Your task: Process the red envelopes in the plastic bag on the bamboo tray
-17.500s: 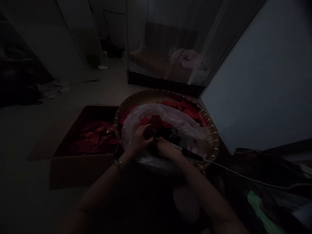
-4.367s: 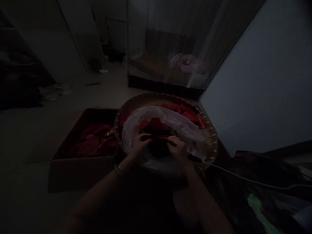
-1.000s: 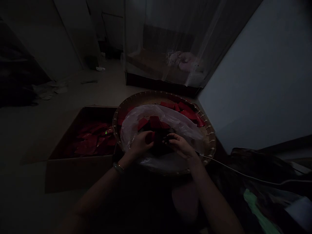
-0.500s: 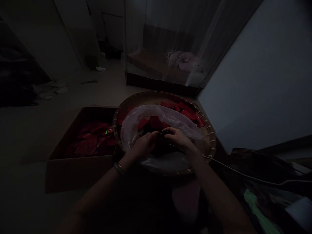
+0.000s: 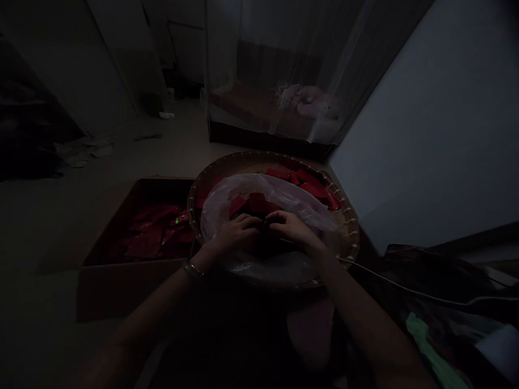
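A wide woven tray [image 5: 351, 222] holds crumpled, pale plastic [image 5: 294, 195], and over its dark middle the left hand [image 5: 238, 231] and right hand [image 5: 294, 229] face each other, just on the near side of some red packets [image 5: 258, 203] lying within the plastic. The fingers [image 5: 249, 220] of both hands curl inward, their tips nearly meeting; it is too dark to tell whether they pinch anything.

Free room above the basket [image 5: 351, 227]; its rim [image 5: 191, 208] stands between left fingers [image 5: 248, 221] and box [image 5: 125, 292].
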Tool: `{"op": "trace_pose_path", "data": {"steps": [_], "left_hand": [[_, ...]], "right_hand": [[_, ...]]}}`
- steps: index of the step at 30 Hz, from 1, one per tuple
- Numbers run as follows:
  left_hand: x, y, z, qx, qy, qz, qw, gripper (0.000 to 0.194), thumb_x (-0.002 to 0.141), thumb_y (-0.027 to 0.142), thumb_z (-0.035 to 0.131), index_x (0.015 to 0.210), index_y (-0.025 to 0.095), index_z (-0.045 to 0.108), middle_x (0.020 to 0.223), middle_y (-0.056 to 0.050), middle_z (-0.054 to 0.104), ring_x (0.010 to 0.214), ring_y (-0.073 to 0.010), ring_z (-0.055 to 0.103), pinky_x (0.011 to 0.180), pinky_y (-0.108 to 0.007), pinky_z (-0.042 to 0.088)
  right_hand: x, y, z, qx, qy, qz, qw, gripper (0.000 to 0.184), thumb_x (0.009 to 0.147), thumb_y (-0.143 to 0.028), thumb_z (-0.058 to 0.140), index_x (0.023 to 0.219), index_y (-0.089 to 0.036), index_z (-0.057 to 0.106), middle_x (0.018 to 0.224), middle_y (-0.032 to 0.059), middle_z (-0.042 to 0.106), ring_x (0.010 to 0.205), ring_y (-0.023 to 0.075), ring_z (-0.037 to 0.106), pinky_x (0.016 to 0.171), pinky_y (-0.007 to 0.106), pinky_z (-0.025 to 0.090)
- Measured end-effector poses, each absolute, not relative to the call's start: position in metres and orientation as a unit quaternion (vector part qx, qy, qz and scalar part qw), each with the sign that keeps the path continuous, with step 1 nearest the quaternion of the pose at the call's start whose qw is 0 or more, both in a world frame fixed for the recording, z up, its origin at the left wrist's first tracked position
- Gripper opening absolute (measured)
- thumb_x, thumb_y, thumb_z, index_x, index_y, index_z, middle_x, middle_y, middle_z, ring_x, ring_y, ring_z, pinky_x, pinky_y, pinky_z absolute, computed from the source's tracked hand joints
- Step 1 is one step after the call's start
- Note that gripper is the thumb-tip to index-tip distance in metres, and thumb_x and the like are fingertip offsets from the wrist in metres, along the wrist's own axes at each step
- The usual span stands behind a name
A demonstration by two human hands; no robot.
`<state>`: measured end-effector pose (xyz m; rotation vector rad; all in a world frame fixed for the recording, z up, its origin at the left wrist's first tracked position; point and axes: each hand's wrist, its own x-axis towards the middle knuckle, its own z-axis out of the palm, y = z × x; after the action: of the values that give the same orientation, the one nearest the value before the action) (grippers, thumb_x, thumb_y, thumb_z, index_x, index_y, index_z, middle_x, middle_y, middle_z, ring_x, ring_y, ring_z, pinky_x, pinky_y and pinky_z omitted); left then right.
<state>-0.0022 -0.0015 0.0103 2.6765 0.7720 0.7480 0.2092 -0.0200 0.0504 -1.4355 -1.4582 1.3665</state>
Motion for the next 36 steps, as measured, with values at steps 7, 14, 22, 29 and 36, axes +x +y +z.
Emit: {"op": "trace_pose_path", "data": {"steps": [7,14,22,29,36], "left_hand": [[-0.008,0.007,0.029,0.946,0.159,0.241,0.146,0.018,0.087,0.023,0.049,0.093,0.028,0.066,0.107,-0.003,0.065,0.099,-0.0196,0.052,0.082,-0.03,0.044],[-0.011,0.008,0.042,0.954,0.149,0.22,0.141,0.025,0.089,0.02,0.044,0.087,0.028,0.067,0.1,-0.003,0.068,0.089,-0.0179,0.053,0.08,-0.029,0.044],[-0.011,0.013,0.046,0.972,0.17,0.164,0.015,0.015,0.084,0.025,0.058,0.096,0.026,0.066,0.107,-0.003,0.066,0.102,-0.0222,0.044,0.09,-0.038,0.033],[-0.01,0.013,0.044,0.969,0.172,0.177,-0.013,0.011,0.083,0.029,0.059,0.092,0.026,0.066,0.105,-0.001,0.066,0.102,-0.0213,0.042,0.091,-0.037,0.027],[-0.007,0.014,0.042,0.965,0.178,0.19,-0.031,0.012,0.084,0.031,0.059,0.092,0.026,0.066,0.101,-0.002,0.066,0.101,-0.0217,0.044,0.088,-0.037,0.029]], "right_hand": [[0.204,-0.022,0.061,-0.562,-0.576,0.51,0.304,0.028,0.065,-0.016,0.06,0.093,-0.018,0.062,0.083,0.0008,0.066,0.068,0.0114,0.058,0.061,0.022,0.045],[0.2,-0.027,0.067,-0.571,-0.584,0.507,0.277,0.031,0.067,-0.015,0.057,0.098,-0.017,0.061,0.07,-0.002,0.061,0.057,0.0093,0.052,0.052,0.02,0.041],[0.199,-0.026,0.069,-0.533,-0.657,0.479,0.233,0.038,0.067,-0.011,0.058,0.105,-0.016,0.058,0.098,0.0039,0.064,0.086,0.0154,0.06,0.074,0.026,0.048],[0.199,-0.025,0.069,-0.504,-0.684,0.477,0.225,0.04,0.064,-0.003,0.058,0.102,-0.015,0.055,0.104,0.0056,0.061,0.093,0.015,0.06,0.081,0.028,0.049],[0.192,-0.019,0.056,-0.525,-0.703,0.406,0.256,0.035,0.068,-0.001,0.051,0.097,-0.017,0.057,0.09,0.0015,0.063,0.082,0.012,0.061,0.072,0.024,0.051]]}}
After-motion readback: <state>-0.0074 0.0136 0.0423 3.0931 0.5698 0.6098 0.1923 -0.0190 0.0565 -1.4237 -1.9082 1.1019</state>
